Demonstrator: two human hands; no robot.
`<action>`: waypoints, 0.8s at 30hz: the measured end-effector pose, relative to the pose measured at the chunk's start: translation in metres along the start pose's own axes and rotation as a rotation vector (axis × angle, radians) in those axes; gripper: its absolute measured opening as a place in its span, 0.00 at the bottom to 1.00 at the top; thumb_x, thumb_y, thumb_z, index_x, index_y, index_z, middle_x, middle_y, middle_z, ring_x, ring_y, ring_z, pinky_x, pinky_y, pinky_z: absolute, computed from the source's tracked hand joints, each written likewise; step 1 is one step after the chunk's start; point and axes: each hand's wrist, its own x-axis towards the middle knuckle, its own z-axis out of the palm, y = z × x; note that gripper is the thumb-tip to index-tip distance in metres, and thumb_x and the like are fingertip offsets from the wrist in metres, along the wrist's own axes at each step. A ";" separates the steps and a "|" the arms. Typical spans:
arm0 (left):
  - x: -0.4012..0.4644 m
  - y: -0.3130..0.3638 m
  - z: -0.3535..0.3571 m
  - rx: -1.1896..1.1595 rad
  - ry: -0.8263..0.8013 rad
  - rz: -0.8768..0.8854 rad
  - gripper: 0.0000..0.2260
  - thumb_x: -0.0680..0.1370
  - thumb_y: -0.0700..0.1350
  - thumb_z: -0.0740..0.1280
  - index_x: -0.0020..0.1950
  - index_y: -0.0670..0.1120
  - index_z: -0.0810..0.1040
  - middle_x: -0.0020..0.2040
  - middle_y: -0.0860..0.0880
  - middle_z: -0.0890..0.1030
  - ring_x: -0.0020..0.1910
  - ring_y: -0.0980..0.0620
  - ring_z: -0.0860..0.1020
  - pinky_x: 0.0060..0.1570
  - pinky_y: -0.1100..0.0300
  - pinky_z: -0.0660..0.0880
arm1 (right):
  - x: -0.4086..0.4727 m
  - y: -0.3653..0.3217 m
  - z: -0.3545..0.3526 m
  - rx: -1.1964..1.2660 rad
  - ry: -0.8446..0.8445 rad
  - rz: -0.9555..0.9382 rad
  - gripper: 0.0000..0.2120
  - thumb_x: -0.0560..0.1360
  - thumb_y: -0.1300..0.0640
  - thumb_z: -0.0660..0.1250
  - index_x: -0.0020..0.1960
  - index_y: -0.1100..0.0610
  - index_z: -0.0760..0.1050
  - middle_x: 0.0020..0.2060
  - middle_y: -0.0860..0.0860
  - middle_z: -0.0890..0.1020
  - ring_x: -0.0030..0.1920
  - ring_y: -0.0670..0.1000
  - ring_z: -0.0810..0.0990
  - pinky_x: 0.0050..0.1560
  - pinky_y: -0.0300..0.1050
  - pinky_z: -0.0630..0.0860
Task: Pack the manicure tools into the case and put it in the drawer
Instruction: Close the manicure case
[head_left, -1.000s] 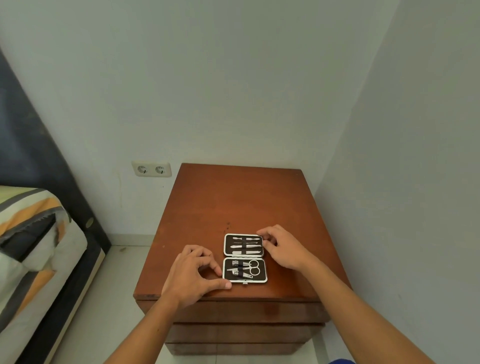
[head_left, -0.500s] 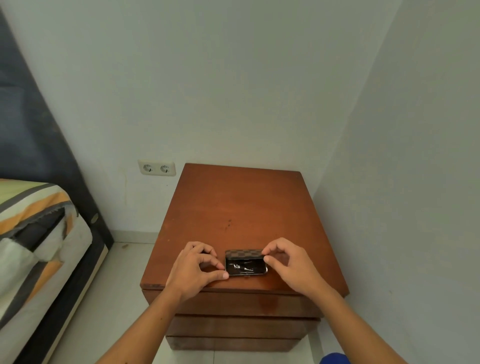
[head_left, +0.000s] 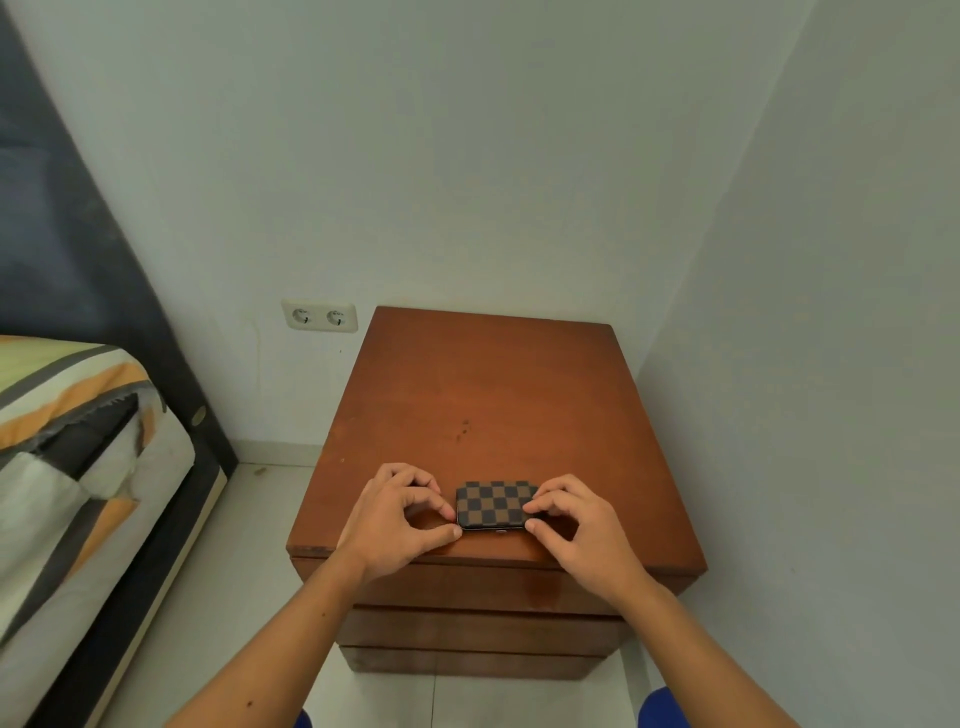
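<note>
The checkered manicure case (head_left: 492, 505) lies closed near the front edge of the nightstand (head_left: 488, 384), long axis left-right. My left hand (head_left: 395, 519) and right hand (head_left: 576, 525) pinch its two short ends, equally near; the drawers (head_left: 467, 631) are below.

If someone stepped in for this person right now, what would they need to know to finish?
Left hand: fingertips pinch the left end of the checkered case.
Right hand: fingers and thumb pinch its right end.
The case lies shut near the front edge of the wooden nightstand; no tools show outside it.
Done: the case is closed.
Left: the drawer fronts look closed; open one, put the case in, close it.
</note>
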 end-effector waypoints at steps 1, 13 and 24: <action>0.000 -0.001 0.000 -0.001 -0.001 0.007 0.11 0.68 0.63 0.81 0.44 0.61 0.86 0.55 0.65 0.78 0.65 0.62 0.69 0.64 0.53 0.73 | 0.002 0.000 0.000 0.025 0.002 0.007 0.07 0.76 0.57 0.77 0.53 0.49 0.85 0.53 0.41 0.80 0.56 0.45 0.81 0.56 0.38 0.79; 0.010 0.007 0.010 0.032 0.088 0.011 0.22 0.67 0.77 0.70 0.57 0.70 0.83 0.56 0.69 0.82 0.63 0.62 0.69 0.62 0.56 0.66 | 0.020 0.009 0.005 -0.010 -0.084 0.058 0.20 0.75 0.45 0.76 0.65 0.45 0.81 0.58 0.41 0.75 0.48 0.48 0.77 0.51 0.42 0.78; 0.010 0.006 0.010 0.164 0.061 0.076 0.20 0.73 0.73 0.70 0.62 0.69 0.81 0.58 0.72 0.79 0.63 0.61 0.69 0.60 0.57 0.63 | 0.019 0.005 0.009 -0.034 -0.091 0.056 0.20 0.76 0.48 0.76 0.67 0.47 0.79 0.59 0.40 0.72 0.51 0.43 0.75 0.52 0.32 0.73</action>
